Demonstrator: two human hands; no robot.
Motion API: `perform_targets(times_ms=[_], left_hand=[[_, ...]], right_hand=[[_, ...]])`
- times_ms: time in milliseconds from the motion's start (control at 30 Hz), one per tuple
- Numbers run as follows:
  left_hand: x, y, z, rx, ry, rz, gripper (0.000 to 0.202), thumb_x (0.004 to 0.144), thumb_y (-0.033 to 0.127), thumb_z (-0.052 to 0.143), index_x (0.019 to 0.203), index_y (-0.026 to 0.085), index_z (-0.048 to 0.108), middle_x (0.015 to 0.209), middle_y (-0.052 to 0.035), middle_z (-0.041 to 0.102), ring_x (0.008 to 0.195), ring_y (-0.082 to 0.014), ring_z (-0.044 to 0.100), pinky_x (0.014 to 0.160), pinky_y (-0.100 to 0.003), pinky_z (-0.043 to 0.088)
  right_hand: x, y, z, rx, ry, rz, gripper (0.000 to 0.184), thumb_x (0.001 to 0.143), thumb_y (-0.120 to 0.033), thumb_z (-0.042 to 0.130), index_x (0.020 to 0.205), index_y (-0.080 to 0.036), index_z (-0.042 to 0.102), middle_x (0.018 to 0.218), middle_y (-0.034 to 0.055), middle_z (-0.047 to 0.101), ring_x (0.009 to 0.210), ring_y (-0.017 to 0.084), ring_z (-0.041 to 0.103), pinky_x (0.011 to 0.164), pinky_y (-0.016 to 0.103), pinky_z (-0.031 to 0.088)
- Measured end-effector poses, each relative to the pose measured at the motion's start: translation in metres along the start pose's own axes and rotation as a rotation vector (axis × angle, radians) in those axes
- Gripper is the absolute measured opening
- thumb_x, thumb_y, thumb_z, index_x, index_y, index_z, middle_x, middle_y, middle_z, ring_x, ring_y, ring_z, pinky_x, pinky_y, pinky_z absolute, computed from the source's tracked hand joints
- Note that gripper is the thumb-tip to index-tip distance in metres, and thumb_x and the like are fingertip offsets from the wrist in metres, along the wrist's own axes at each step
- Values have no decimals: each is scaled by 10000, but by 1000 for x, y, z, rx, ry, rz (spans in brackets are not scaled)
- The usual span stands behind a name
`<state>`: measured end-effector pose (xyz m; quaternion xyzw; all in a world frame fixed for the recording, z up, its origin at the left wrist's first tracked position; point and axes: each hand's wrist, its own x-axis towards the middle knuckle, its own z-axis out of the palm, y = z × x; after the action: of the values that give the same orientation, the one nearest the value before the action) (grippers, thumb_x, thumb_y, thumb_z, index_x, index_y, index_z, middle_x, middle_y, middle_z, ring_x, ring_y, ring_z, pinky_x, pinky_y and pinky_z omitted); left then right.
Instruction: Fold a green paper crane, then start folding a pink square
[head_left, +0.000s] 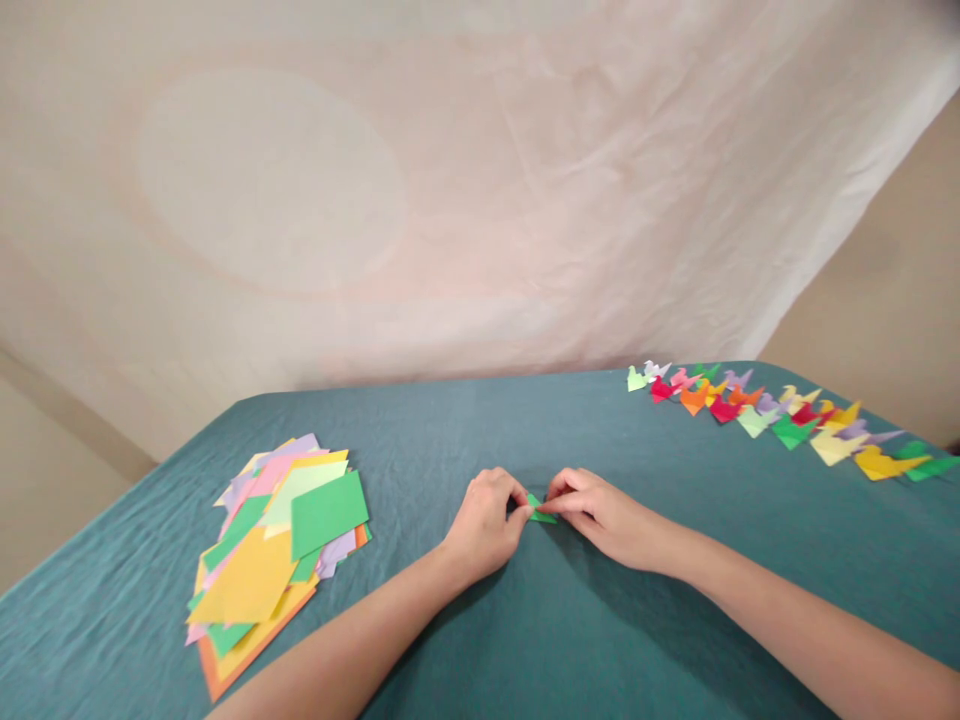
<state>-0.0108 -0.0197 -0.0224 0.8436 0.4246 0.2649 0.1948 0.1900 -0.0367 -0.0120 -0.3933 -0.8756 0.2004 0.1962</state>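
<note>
A small folded green paper [540,512] lies on the teal cloth-covered table [570,620], pinched from both sides. My left hand [486,525] grips its left end with curled fingers. My right hand [604,518] pinches its right end, fingers pressed together. Most of the paper is hidden between the fingertips. Both forearms reach in from the bottom edge.
A loose pile of coloured paper squares [274,545] lies at the left of the table. Several folded paper figures [780,415] in many colours stand in a row at the far right. A pale sheet [450,200] hangs behind the table.
</note>
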Motion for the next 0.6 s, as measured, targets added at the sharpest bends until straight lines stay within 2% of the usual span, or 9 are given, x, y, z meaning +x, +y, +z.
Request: perform_targets(times_ms=[100, 200, 600], left_hand=[[0, 0, 0, 2, 2, 4, 46, 764, 135, 558, 737, 169, 543, 815, -32, 596, 821, -181, 531, 781, -314, 406], [0, 1, 0, 1, 5, -1, 45, 766, 136, 557, 736, 167, 544, 809, -34, 593, 819, -182, 529, 777, -314, 407], [0, -2, -3, -24, 14, 24, 29, 801, 165, 562, 777, 177, 574, 803, -13, 601, 805, -165, 536, 775, -299, 415]], right_hand=[[-15, -4, 9, -142, 34, -93, 403, 879, -85, 373, 1227, -220, 524, 1108, 80, 574, 1000, 189, 492, 868, 358, 419], [-27, -5, 17, -253, 44, -148, 457, 853, -64, 376, 1292, -167, 448, 1237, 100, 521, 1076, 206, 457, 904, 380, 414], [-26, -8, 17, -371, 31, -153, 459, 833, -63, 409, 1276, -172, 460, 1240, 89, 528, 1064, 214, 466, 869, 377, 436]])
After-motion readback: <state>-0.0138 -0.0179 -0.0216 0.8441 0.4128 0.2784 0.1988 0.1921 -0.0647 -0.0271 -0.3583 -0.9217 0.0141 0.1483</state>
